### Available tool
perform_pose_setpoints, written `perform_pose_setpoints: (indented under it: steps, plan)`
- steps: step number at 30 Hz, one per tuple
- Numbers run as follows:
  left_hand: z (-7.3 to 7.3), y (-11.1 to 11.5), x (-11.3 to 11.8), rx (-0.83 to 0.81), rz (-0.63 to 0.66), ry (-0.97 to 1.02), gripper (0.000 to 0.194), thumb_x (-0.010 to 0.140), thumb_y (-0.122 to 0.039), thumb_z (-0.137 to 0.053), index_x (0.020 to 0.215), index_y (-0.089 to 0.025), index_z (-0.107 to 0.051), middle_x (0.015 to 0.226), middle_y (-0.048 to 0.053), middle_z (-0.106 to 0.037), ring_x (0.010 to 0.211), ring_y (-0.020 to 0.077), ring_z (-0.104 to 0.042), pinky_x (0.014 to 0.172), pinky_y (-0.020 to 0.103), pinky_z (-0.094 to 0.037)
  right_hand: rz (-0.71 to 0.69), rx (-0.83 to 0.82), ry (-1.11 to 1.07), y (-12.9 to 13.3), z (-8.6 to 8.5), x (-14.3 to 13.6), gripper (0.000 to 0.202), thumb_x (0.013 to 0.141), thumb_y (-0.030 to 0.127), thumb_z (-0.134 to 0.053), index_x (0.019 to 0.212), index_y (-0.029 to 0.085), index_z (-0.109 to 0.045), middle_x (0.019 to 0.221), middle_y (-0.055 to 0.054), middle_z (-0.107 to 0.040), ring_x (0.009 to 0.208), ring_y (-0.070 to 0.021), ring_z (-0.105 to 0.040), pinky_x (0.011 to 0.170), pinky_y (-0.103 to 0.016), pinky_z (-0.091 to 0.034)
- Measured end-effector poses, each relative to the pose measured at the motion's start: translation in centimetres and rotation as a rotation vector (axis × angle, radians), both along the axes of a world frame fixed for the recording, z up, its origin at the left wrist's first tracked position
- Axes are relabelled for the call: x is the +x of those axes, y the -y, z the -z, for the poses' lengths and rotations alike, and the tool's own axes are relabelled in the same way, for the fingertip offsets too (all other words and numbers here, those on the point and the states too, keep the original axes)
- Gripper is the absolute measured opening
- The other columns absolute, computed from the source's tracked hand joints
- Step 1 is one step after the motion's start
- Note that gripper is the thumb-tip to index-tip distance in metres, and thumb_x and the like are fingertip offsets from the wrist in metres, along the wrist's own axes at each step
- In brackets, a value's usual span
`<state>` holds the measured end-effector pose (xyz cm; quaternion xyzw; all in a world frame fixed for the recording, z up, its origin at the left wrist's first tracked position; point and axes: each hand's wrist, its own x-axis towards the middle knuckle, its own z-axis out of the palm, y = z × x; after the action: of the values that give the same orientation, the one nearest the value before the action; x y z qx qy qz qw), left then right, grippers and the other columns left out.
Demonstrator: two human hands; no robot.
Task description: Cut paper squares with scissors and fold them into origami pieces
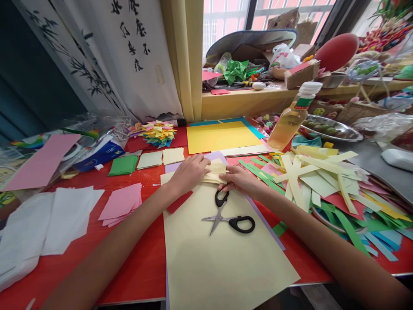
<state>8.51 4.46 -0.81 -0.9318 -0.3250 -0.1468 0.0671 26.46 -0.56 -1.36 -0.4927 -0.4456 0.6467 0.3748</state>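
My left hand [191,173] and my right hand [238,179] hold a small stack of cream paper pieces [214,172] between them, fingers closed on its left and right sides. Below the hands, black-handled scissors [218,218] lie with blades apart on a large cream sheet [226,262]. A lilac sheet [269,224] shows from under the cream one. Beside my left wrist a red piece of paper [179,202] lies partly covered by the arm.
Pink squares [121,202], green squares [123,165] and cream squares [150,159] lie left. A folded paper piece [158,133] and yellow sheet [222,137] are behind. Paper strips [300,185] and a tilted bottle [288,122] stand right.
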Motion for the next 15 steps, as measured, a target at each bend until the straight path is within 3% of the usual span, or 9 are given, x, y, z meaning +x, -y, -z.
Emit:
perform_pose_setpoints:
  steps: [5,10,15]
  plan:
    - [1.0,-0.6,-0.3,-0.121,-0.012,0.059,0.016,0.084,-0.024,-0.047,0.093,-0.015,-0.056,0.094,0.007,-0.054,0.090,0.0205,-0.050,0.079,0.033,-0.040,-0.026,0.012,0.025,0.0,-0.1,0.0,0.005,0.083,0.013,-0.051,0.088,0.013,-0.052,0.073,-0.005,-0.061,0.063,-0.0103,-0.065,0.053,-0.015,-0.054]
    - [1.5,-0.9,-0.1,-0.243,-0.012,0.123,0.010,0.082,-0.021,-0.047,0.083,-0.015,-0.054,0.089,0.006,-0.054,0.088,0.0193,-0.051,0.079,0.032,-0.041,-0.074,0.020,0.046,-0.1,0.0,0.2,0.013,0.075,0.014,-0.063,0.084,0.013,-0.054,0.070,-0.004,-0.063,0.067,-0.0120,-0.065,0.057,-0.016,-0.055]
    - [1.6,-1.0,-0.2,-0.343,-0.026,0.181,0.015,0.081,-0.023,-0.047,0.092,-0.017,-0.054,0.094,0.005,-0.056,0.094,0.0197,-0.050,0.083,0.033,-0.040,-0.080,0.029,0.051,-0.1,0.0,0.3,0.013,0.077,0.008,-0.057,0.086,0.014,-0.050,0.063,-0.002,-0.061,0.063,-0.0099,-0.064,0.054,-0.015,-0.053]
